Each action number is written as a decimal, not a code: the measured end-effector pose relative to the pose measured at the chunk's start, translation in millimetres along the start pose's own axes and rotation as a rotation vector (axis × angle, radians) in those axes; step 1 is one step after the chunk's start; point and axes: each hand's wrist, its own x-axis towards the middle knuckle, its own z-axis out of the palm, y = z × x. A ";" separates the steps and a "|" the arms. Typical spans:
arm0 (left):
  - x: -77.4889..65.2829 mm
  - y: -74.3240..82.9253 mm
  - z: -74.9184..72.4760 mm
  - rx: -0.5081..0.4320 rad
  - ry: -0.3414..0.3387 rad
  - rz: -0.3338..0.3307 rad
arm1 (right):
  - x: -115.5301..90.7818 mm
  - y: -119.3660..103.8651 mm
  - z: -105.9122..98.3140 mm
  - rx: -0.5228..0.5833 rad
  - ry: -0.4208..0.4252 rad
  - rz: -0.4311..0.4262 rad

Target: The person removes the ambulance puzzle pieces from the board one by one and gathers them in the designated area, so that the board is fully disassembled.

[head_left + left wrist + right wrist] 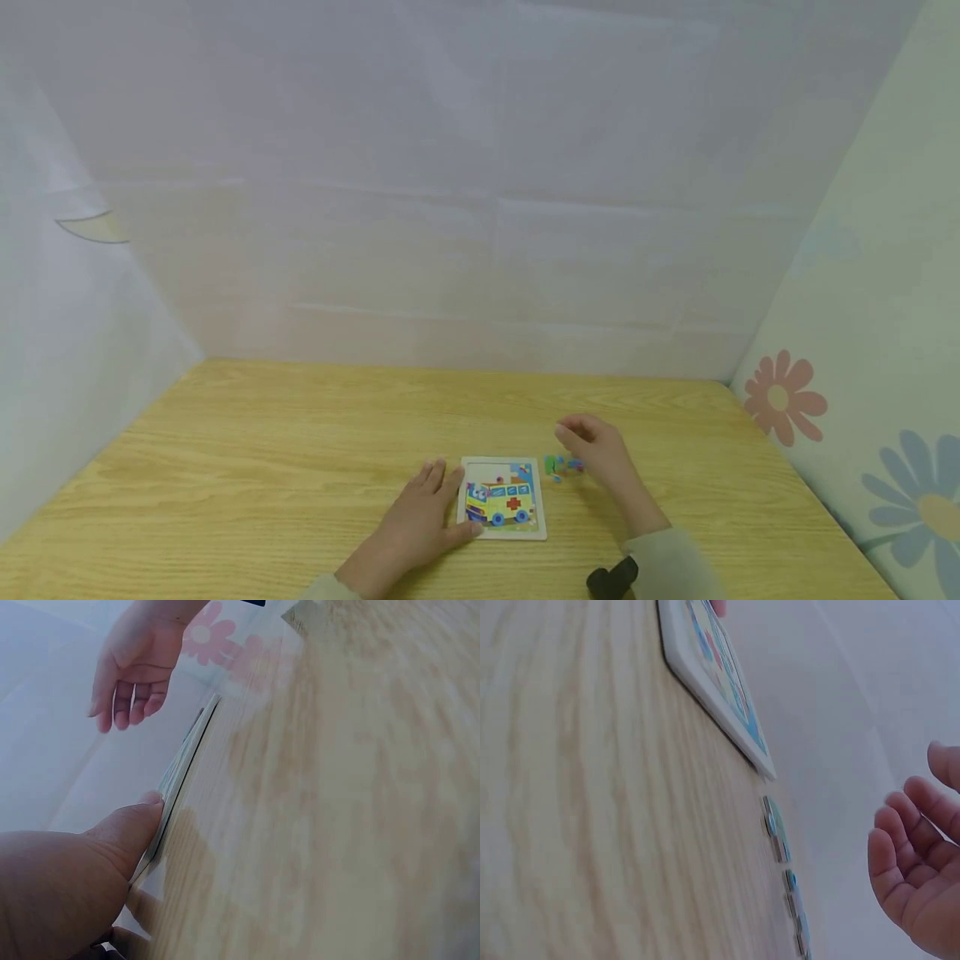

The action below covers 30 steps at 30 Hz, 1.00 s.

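A square jigsaw puzzle board point(501, 533) with a white frame lies flat on the table. Its picture is a yellow ambulance with a red cross, and the upper left of the tray shows bare, pale backing. My left hand point(420, 518) rests at the board's left side, thumb on the front frame edge and fingers extended along the left. Loose puzzle pieces, one mostly green point(552, 464) and one blue and purple point(575, 463), lie just right of the board. Above and beside them hovers my right hand point(603, 450), fingers loosely bent, nothing visible in its grasp point(922, 862).
The wood-grain table point(300, 450) extends around the board. A pale sheet point(480, 275) rises behind it, and a flower-printed wall point(885, 350) borders the right. A black device point(613, 579) is strapped at the right wrist.
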 end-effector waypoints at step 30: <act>3.3 -2.4 1.2 0.011 0.004 0.007 | -2.8 -5.2 29.5 -0.182 -0.397 -0.156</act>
